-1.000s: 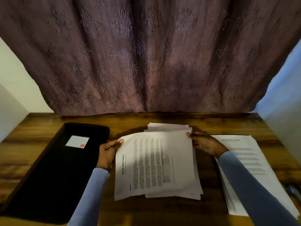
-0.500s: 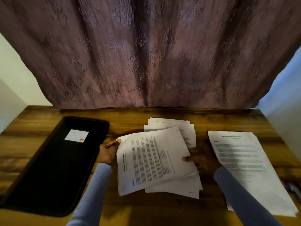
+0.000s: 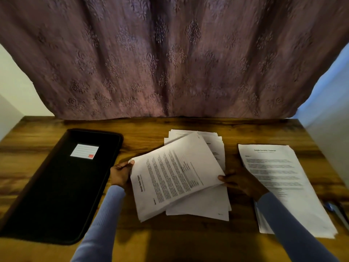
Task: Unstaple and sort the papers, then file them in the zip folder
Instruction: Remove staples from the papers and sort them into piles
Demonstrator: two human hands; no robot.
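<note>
I hold a printed set of papers [image 3: 175,174] tilted above a loose pile of sheets [image 3: 205,207] in the middle of the wooden table [image 3: 188,241]. My left hand [image 3: 120,173] grips the set's left corner with thumb on top. At its right edge my right hand [image 3: 239,181] pinches it, thumb on top. A second stack of printed papers [image 3: 279,184] lies to the right. The black zip folder [image 3: 62,186] with a white label lies shut on the left.
A purple patterned curtain [image 3: 170,63] hangs behind the table's far edge. A small metallic tool [image 3: 334,208] lies at the right table edge, partly hidden by the right stack. White walls [image 3: 328,114] close in on both sides.
The held set has turned clockwise and lifted off the pile. My right hand slid from its far corner down to its right edge. The view has tipped down slightly.
</note>
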